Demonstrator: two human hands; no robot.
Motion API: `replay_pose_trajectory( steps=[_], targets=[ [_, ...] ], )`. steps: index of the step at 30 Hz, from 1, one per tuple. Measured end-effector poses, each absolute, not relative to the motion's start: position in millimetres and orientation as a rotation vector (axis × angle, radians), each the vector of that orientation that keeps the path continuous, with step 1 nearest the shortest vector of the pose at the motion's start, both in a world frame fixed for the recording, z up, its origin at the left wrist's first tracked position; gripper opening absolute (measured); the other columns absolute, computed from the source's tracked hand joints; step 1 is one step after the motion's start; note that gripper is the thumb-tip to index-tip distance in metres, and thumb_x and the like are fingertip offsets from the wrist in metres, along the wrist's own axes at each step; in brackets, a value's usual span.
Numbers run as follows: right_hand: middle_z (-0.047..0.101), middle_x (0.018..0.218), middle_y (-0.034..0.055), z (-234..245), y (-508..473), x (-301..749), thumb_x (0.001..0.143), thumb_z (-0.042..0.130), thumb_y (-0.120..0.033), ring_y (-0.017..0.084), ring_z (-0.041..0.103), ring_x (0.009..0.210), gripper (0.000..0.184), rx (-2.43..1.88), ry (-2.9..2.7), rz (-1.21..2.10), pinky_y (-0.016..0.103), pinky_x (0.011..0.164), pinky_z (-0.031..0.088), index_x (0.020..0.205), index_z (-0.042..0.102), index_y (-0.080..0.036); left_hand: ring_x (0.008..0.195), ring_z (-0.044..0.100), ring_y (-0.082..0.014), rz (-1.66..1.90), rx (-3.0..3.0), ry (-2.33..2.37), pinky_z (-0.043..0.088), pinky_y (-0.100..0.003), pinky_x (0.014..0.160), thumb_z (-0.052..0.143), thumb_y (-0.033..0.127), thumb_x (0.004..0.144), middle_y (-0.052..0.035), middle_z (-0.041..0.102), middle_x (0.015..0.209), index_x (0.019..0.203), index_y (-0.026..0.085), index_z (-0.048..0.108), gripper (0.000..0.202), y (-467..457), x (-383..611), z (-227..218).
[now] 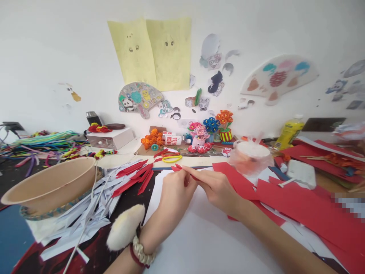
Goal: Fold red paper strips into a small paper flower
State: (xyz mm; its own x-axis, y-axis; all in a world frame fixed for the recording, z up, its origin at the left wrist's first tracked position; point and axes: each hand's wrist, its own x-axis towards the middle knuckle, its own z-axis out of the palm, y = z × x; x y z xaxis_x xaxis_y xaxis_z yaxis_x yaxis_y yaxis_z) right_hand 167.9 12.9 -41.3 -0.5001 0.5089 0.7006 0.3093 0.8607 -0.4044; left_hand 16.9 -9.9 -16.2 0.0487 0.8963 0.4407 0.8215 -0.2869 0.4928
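Note:
A small folded strip of red paper [178, 167] is pinched between my two hands above a stack of white paper [205, 236]. My left hand [178, 186] is closed on it, with a beaded band and a fluffy white ball [126, 227] at the wrist. Held against the same strip are the fingers of my right hand [218, 186], thumb and forefinger pressed together; most of the strip is hidden behind them. Folded red paper pieces [137, 173] lie left of my hands, on top of many folded white ones [99, 198]. Flat red paper sheets [296, 209] spread out at the right.
A beige bowl [51, 186] stands at the left, a white cord beside it. Along the wall are a white box [112, 137], pipe-cleaner flowers [211, 125], a fallen bottle [173, 139], a lidded cup [252, 154] and a yellow bottle [289, 133]. A white device [300, 173] lies right.

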Motion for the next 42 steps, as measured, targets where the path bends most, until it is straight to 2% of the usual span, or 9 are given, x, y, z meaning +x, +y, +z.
replay_pose_trajectory(
  steps=[2, 5, 7, 10, 14, 18, 25, 35, 42],
  targets=[
    [0.070, 0.113, 0.0016, -37.3, 12.0, 167.5, 0.090, 0.039, -0.008, 0.017, 0.068, 0.094, 0.054, -0.607, -2.095, 0.369, 0.029, 0.079, 0.057, 0.139, 0.046, -0.030, 0.046, 0.040, -0.0081, 1.136, 2.188, 1.792, 0.026, -0.021, 0.050, 0.053, 0.017, 0.073, 0.0030, 0.050, 0.048, 0.052, 0.017, 0.043, 0.023, -10.2, 16.9, -15.6],
    [0.074, 0.103, 0.0000, -30.1, 11.4, 165.3, 0.093, 0.047, -0.019, 0.017, 0.070, 0.090, 0.043, -0.749, -1.991, 0.608, 0.032, 0.081, 0.057, 0.134, 0.051, -0.031, 0.046, 0.039, -0.0078, 1.238, 2.251, 1.765, 0.026, -0.021, 0.050, 0.054, 0.017, 0.072, 0.0032, 0.049, 0.047, 0.050, 0.016, 0.046, 0.024, -9.9, 15.4, -16.5],
    [0.075, 0.098, 0.0016, -27.6, 12.4, 163.4, 0.090, 0.054, -0.027, 0.019, 0.070, 0.090, 0.037, -0.826, -1.908, 0.760, 0.035, 0.084, 0.056, 0.127, 0.058, -0.027, 0.047, 0.039, -0.0079, 1.280, 2.320, 1.743, 0.026, -0.021, 0.051, 0.054, 0.016, 0.073, 0.0030, 0.049, 0.048, 0.050, 0.016, 0.048, 0.024, -8.9, 13.4, -18.9],
    [0.075, 0.097, 0.0063, -27.4, 13.7, 161.0, 0.087, 0.059, -0.032, 0.022, 0.071, 0.089, 0.025, -0.875, -1.861, 0.851, 0.034, 0.079, 0.058, 0.105, 0.070, -0.020, 0.049, 0.041, -0.0087, 1.304, 2.397, 1.714, 0.027, -0.022, 0.052, 0.054, 0.015, 0.074, 0.0022, 0.051, 0.049, 0.051, 0.016, 0.050, 0.023, -6.7, 10.6, -23.4],
    [0.075, 0.087, 0.0037, -26.4, 10.4, 160.6, 0.089, 0.054, -0.024, 0.021, 0.070, 0.079, 0.020, -0.889, -1.968, 0.624, 0.030, 0.068, 0.055, 0.086, 0.073, -0.021, 0.049, 0.039, -0.0089, 1.262, 2.406, 1.715, 0.026, -0.022, 0.052, 0.055, 0.015, 0.074, 0.0025, 0.049, 0.051, 0.052, 0.016, 0.050, 0.023, -4.7, 10.3, -25.7],
    [0.075, 0.086, 0.0048, -27.4, 7.1, 161.7, 0.090, 0.052, -0.020, 0.020, 0.069, 0.074, 0.021, -0.864, -2.009, 0.434, 0.028, 0.063, 0.052, 0.087, 0.072, -0.020, 0.048, 0.032, -0.0079, 1.267, 2.383, 1.719, 0.024, -0.022, 0.050, 0.054, 0.013, 0.073, 0.0043, 0.043, 0.050, 0.050, 0.017, 0.042, 0.026, -5.1, 10.7, -23.3],
    [0.070, 0.067, 0.0031, -34.4, 8.9, 162.1, 0.093, 0.047, -0.023, 0.015, 0.061, 0.056, 0.026, -0.832, -2.019, 0.276, 0.024, 0.053, 0.045, 0.087, 0.072, -0.019, 0.049, 0.036, -0.0077, 1.286, 2.352, 1.701, 0.025, -0.021, 0.050, 0.054, 0.013, 0.073, 0.0048, 0.045, 0.052, 0.052, 0.017, 0.043, 0.024, -4.7, 8.0, -19.0],
    [0.066, 0.061, 0.0034, -38.3, 8.5, 163.7, 0.095, 0.042, -0.025, 0.014, 0.058, 0.053, 0.032, -0.834, -2.053, 0.070, 0.024, 0.054, 0.042, 0.081, 0.069, -0.018, 0.049, 0.038, -0.0078, 1.324, 2.359, 1.692, 0.027, -0.021, 0.051, 0.054, 0.013, 0.072, 0.0047, 0.047, 0.052, 0.053, 0.017, 0.046, 0.021, -2.4, 5.9, -18.7],
    [0.066, 0.061, 0.0028, -37.1, 7.7, 164.4, 0.095, 0.043, -0.024, 0.014, 0.058, 0.051, 0.033, -0.807, -2.040, 0.081, 0.024, 0.054, 0.043, 0.077, 0.069, -0.019, 0.050, 0.040, -0.0081, 1.352, 2.366, 1.677, 0.028, -0.020, 0.052, 0.053, 0.014, 0.074, 0.0046, 0.047, 0.053, 0.054, 0.017, 0.046, 0.021, -2.7, 5.0, -16.9]
  ],
)
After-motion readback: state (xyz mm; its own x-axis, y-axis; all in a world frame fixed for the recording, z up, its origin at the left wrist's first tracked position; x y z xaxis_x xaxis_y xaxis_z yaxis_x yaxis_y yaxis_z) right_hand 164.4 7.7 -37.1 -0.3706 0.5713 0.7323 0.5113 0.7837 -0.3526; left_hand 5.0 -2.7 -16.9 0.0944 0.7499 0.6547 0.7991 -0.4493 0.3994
